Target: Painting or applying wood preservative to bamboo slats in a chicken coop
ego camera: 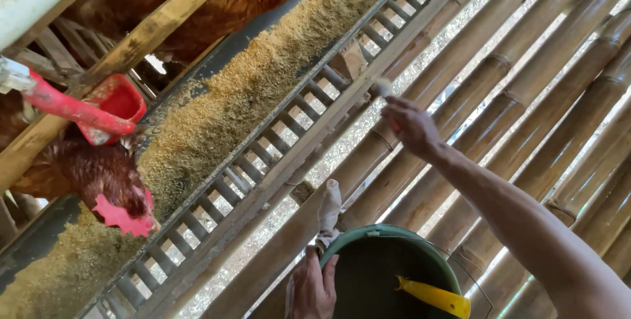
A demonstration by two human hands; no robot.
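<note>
The right hand [411, 125] pinches a pale egg [383, 86] above the slatted egg tray [263, 161]; the left hand [312, 286] grips the green bucket [388, 266] rim with a rag [328, 210].

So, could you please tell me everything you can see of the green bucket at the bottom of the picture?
The green bucket is round, looks like plastic, and is seen from above at the bottom edge, over the bamboo floor. Its inside is dark; what it contains cannot be told. A yellow handle lies inside it, and a thin wire bail curves along its right side. The left hand grips its rim together with a whitish cloth.
</note>
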